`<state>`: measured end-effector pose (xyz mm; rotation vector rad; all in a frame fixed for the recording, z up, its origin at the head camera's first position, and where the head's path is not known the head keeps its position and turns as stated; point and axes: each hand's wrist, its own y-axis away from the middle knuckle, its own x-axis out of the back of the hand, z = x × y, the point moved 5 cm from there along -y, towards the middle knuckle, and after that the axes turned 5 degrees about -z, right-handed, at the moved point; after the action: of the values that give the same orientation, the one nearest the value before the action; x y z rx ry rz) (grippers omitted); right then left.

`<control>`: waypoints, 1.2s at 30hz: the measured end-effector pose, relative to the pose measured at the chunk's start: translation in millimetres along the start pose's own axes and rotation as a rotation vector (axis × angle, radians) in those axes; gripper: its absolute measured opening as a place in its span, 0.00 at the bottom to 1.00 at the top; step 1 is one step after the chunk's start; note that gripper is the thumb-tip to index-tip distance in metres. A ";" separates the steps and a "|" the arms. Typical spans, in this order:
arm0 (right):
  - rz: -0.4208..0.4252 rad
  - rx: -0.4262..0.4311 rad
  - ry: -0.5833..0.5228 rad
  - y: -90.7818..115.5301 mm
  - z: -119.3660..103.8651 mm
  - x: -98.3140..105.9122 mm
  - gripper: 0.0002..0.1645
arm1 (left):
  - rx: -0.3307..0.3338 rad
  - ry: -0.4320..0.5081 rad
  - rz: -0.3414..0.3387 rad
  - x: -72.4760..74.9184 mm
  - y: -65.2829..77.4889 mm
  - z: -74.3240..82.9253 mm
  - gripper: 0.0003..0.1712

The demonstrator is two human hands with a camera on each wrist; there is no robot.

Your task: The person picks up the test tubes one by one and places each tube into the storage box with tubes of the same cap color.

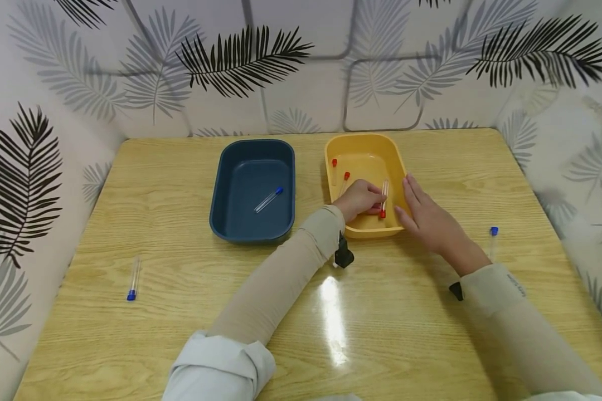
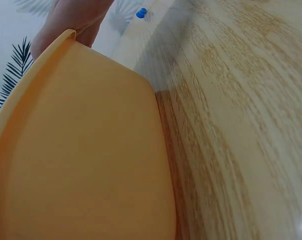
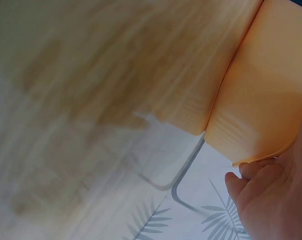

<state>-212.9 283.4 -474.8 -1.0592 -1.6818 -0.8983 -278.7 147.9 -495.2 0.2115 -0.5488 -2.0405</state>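
Observation:
In the head view, my left hand [image 1: 358,199] reaches over the near left side of the yellow bin [image 1: 361,233]. Its fingertips pinch a clear test tube with a red cap [image 1: 383,214], the cap towards me. Two more red-capped tubes lie in that bin, a farther one [image 1: 334,164] and one [image 1: 346,175] partly behind my hand. My right hand [image 1: 431,220] rests against the bin's right rim, fingers extended. The left wrist view shows the bin's outer wall [image 2: 100,145], hiding the left fingers; the right wrist view shows right-hand fingers [image 3: 261,182] at the rim.
A dark blue bin [image 1: 252,240] stands left of the yellow one, holding a blue-capped tube [image 1: 268,200]. Another blue-capped tube [image 1: 132,293] lies on the table at left. A third blue-capped tube [image 1: 494,231] lies at right, partly behind the right wrist. Patterned cloth [image 1: 291,83] rises behind the table.

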 end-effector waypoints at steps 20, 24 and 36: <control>-0.004 -0.005 -0.023 0.2 0.6 -0.4 0.42 | -0.015 0.032 -0.061 -1.3 4.6 2.4 0.10; -0.010 -0.005 -0.026 0.2 0.1 -0.3 0.42 | -0.006 0.019 -0.045 -1.5 4.9 2.4 0.10; -0.001 -0.003 -0.028 0.6 2.0 -1.7 0.42 | 0.001 0.001 -0.002 -1.9 4.2 1.7 0.15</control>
<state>-212.6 285.0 -476.9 -1.0779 -1.7051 -0.8912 -275.0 148.2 -491.9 0.2130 -0.5490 -2.0421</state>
